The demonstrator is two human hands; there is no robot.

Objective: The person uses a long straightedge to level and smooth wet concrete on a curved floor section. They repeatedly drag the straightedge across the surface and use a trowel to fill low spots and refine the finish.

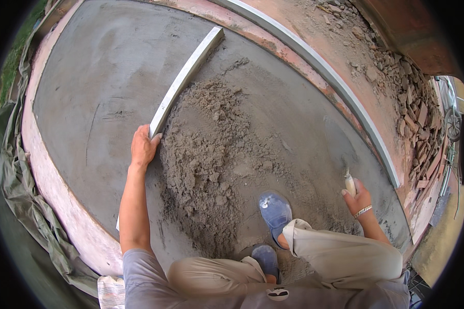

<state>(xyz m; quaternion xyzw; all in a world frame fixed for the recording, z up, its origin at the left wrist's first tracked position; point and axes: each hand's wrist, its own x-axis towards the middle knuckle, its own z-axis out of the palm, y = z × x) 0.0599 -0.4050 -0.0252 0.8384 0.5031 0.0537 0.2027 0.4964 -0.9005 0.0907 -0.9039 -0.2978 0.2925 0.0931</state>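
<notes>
A: What was the left hand doing from where you sat?

B: Through the head camera I saw the left hand [145, 147] gripping a pale bar [187, 74] between its thumb and fingers. The bar lay slanted across the grey bed [82, 92], its far end close to the far border. I also caught a white tip to the left of the forearm, but I couldn't tell whether it belonged to the same piece.

A: And what lay around the bar?

B: On its right, a heap of crumbly mix [206, 139] sat right up against it. On its left I saw the bed spread flat, with a few thin marks.

A: Did you get a good look at the right hand?

B: Fairly good. I had the right hand [358, 198] at the near right, its fingers curled round the handle of a small tool [350, 184] and well apart from the heap. I couldn't make out the tool's blade.

A: What else did you have in view?

B: Two blue shoes [275, 210] were planted just right of the heap. Beyond the right hand, a second long bar [335, 82] followed the reddish border, with broken rubble [420, 116] farther right.
</notes>
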